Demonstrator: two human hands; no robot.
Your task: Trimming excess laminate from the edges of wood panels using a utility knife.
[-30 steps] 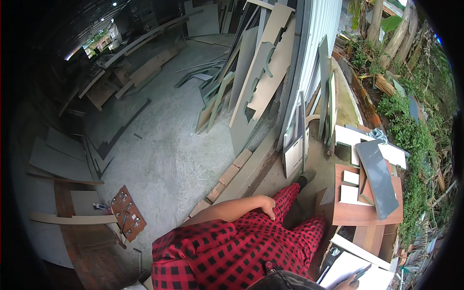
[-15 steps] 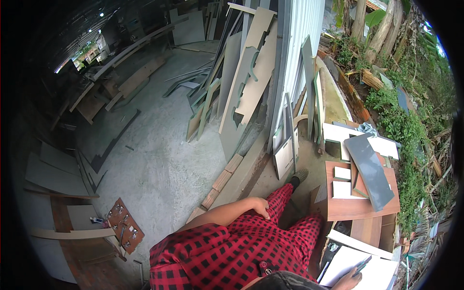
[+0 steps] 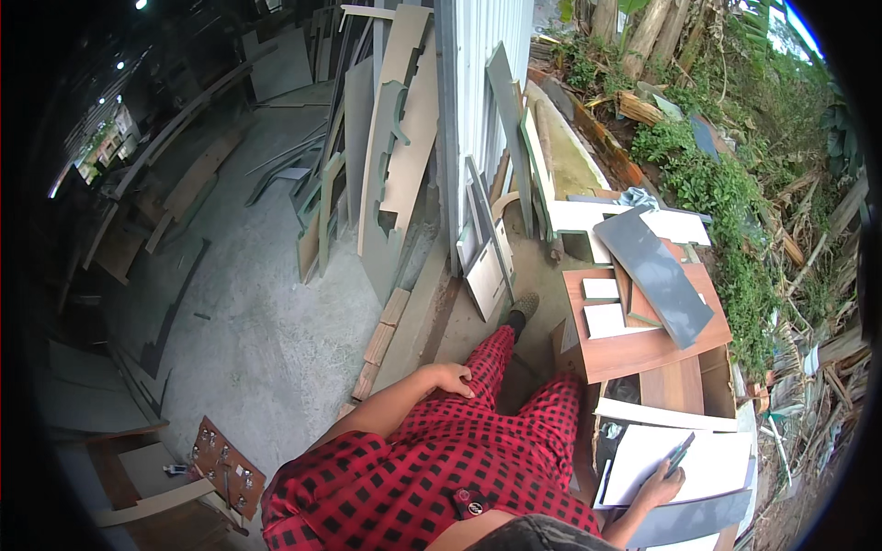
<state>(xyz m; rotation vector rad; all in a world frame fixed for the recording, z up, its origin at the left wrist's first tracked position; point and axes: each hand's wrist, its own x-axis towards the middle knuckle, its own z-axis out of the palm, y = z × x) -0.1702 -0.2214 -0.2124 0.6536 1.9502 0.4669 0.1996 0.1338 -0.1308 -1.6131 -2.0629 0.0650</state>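
My left hand (image 3: 452, 379) lies on my thigh in the red and black checked trousers (image 3: 487, 372), its fingers loosely bent and nothing visible in it. At lower right, my right hand (image 3: 661, 485) is closed around a slim dark green pen-like tool (image 3: 681, 450); its exact kind is too small to tell. Under that hand is a flat white board (image 3: 636, 457). A grey board (image 3: 698, 520) sticks out along its near side.
Beyond the white board, a wood-brown panel (image 3: 597, 360) bears a dark grey board (image 3: 654, 275) and small white pieces (image 3: 602, 288). Offcut panels (image 3: 418, 129) lean by a corrugated metal wall (image 3: 487, 83). A brown board with metal fittings (image 3: 209, 439) is at lower left; plants (image 3: 689, 174) border the right.
The view has swung rightward, so most things sit farther left in it. More of my right hand and the white board shows, with the tool still held. My left hand stays on my thigh.
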